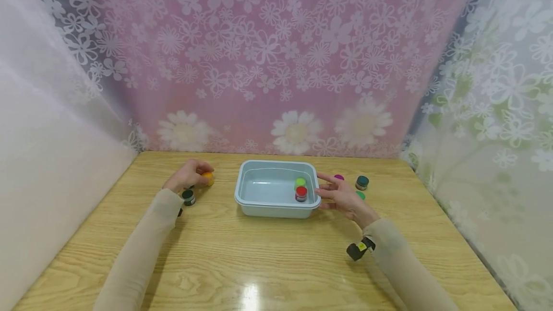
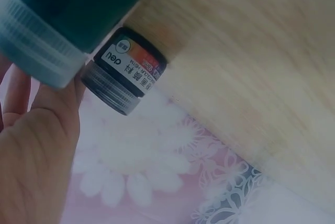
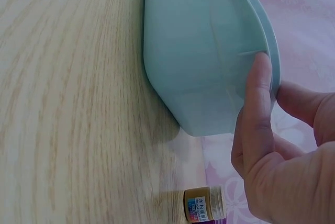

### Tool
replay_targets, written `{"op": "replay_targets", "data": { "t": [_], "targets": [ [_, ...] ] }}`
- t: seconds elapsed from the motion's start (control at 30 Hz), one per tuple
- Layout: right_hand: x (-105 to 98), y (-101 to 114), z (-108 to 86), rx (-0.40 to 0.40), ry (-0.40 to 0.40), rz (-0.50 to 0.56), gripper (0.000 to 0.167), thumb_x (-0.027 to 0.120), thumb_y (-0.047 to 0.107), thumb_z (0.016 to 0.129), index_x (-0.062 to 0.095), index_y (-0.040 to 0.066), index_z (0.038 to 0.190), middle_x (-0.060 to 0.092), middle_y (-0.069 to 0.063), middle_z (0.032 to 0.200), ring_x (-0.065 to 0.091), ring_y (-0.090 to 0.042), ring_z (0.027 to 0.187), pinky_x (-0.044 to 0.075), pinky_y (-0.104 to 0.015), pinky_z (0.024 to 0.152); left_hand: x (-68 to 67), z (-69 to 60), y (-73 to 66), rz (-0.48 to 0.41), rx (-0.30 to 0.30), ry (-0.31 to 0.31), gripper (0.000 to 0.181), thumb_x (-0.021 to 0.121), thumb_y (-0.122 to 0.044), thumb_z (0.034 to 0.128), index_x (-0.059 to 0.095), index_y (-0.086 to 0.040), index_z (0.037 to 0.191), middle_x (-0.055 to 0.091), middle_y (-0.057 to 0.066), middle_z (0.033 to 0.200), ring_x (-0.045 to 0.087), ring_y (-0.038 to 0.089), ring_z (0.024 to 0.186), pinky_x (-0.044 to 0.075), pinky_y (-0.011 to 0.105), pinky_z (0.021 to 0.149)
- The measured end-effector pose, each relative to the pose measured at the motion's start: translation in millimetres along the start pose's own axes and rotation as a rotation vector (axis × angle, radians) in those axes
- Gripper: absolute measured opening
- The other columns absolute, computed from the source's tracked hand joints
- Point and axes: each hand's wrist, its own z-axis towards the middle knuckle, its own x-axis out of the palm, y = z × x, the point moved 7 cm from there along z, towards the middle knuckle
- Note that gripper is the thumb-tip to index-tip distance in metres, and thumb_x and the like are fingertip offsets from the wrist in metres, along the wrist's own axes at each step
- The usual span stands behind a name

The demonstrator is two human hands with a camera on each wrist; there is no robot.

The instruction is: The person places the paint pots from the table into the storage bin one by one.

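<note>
A pale blue plastic basin [image 1: 276,211] stands mid-table, with a lime-lidded paint jar [image 1: 300,183] and a red-lidded paint jar [image 1: 301,194] inside, near its right end. At the basin's right rim is my right hand [image 1: 343,199], gripping it with a finger over the edge and another against the outer wall [image 3: 209,77]. My left hand [image 1: 188,175] holds a yellow paint jar [image 1: 209,178] at the left, fingers bent round it. Close by it stands a dark green paint jar [image 1: 188,197], large in the left wrist view. Another dark paint jar [image 2: 125,69] is partly hidden by this hand.
Beyond my right hand are a purple-lidded jar [image 1: 339,177], a dark teal jar [image 1: 362,183] and a green-lidded jar [image 1: 360,196], partly covered by the hand. The wooden table [image 1: 259,253] meets floral curtains [image 1: 276,85] at the back and sides.
</note>
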Motion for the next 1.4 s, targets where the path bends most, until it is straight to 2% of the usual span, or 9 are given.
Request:
{"op": "replay_targets", "data": {
  "t": [0.17,0.4,0.53,0.7,0.77,0.93,1.13,1.3,1.4],
  "targets": [
    [0.1,0.3,-0.4,0.006,-0.003,-0.001,0.067,0.066,0.013,0.095,0.034,0.018,0.153,0.056,-0.015,0.122,0.063,-0.024,0.102,0.062,-0.035,0.079,2.7,1.6,-0.1,0.037,0.032,0.018,0.045,0.068,0.0,0.0895,0.056,0.007,0.132,0.055,0.026,0.135,0.051,0.044,0.124,0.049,0.052,0.102],
    [-0.8,-0.4,1.0,0.0,-0.003,0.005,0.067,0.067,0.015,0.094,0.035,0.017,0.153,0.058,-0.01,0.116,0.064,-0.022,0.1,0.062,-0.036,0.079,4.8,5.1,5.7,0.056,0.002,0.034,0.047,0.067,0.004,0.0878,0.056,0.004,0.133,0.056,0.024,0.134,0.052,0.04,0.124,0.047,0.052,0.104],
    [-0.6,-1.4,1.7,0.003,0.002,0.01,0.067,0.066,0.013,0.094,0.035,0.017,0.153,0.058,-0.01,0.116,0.063,-0.023,0.102,0.062,-0.038,0.081,5.2,6.5,7.1,0.051,0.005,0.043,0.049,0.069,0.005,0.0866,0.055,0.005,0.134,0.057,0.024,0.133,0.053,0.039,0.122,0.048,0.051,0.104],
    [-0.3,-1.0,1.5,0.003,0.003,0.011,0.066,0.066,0.012,0.095,0.035,0.016,0.153,0.058,-0.012,0.118,0.063,-0.026,0.104,0.061,-0.04,0.082,3.3,3.7,2.9,0.042,0.027,0.043,0.048,0.069,0.0,0.0885,0.055,0.005,0.134,0.054,0.026,0.137,0.05,0.043,0.126,0.049,0.051,0.102],
    [-0.2,-0.7,1.2,0.003,0.002,0.01,0.066,0.066,0.012,0.095,0.035,0.016,0.153,0.057,-0.012,0.117,0.063,-0.025,0.103,0.061,-0.04,0.082,2.5,1.8,-0.3,0.042,0.037,0.04,0.049,0.068,-0.003,0.0902,0.053,0.004,0.137,0.05,0.026,0.14,0.051,0.043,0.126,0.052,0.048,0.098],
    [-0.2,0.2,0.5,0.001,0.003,0.01,0.067,0.065,0.012,0.095,0.033,0.016,0.154,0.056,-0.014,0.12,0.064,-0.022,0.099,0.062,-0.036,0.079,3.0,0.7,-4.3,-0.038,0.016,0.046,0.054,0.068,-0.006,0.0906,0.05,-0.002,0.141,0.049,0.023,0.141,0.058,0.036,0.118,0.058,0.041,0.088],
    [-0.1,-0.3,0.1,-0.001,0.008,0.013,0.068,0.066,0.013,0.095,0.033,0.016,0.154,0.055,-0.016,0.123,0.064,-0.021,0.099,0.062,-0.033,0.076,4.0,5.3,-10.0,-0.125,0.028,0.038,0.05,0.071,-0.008,0.0883,0.056,-0.009,0.136,0.056,0.015,0.13,0.056,0.03,0.115,0.057,0.045,0.093],
    [-1.0,-1.5,2.5,0.001,-0.001,0.013,0.067,0.067,0.014,0.094,0.035,0.018,0.153,0.057,-0.013,0.119,0.064,-0.019,0.098,0.062,-0.034,0.077,2.9,6.9,-23.1,-0.172,0.042,0.017,0.052,0.078,-0.014,0.0838,0.059,-0.011,0.132,0.057,0.014,0.131,0.059,0.031,0.112,0.058,0.038,0.088],
    [-0.9,-2.4,3.2,0.005,-0.004,0.012,0.068,0.068,0.015,0.093,0.035,0.019,0.153,0.056,-0.013,0.12,0.064,-0.019,0.098,0.062,-0.033,0.077,4.7,5.7,-34.8,-0.207,0.036,0.014,0.054,0.079,-0.017,0.083,0.058,-0.011,0.133,0.055,0.014,0.131,0.06,0.03,0.111,0.059,0.038,0.088]
  ]
}}
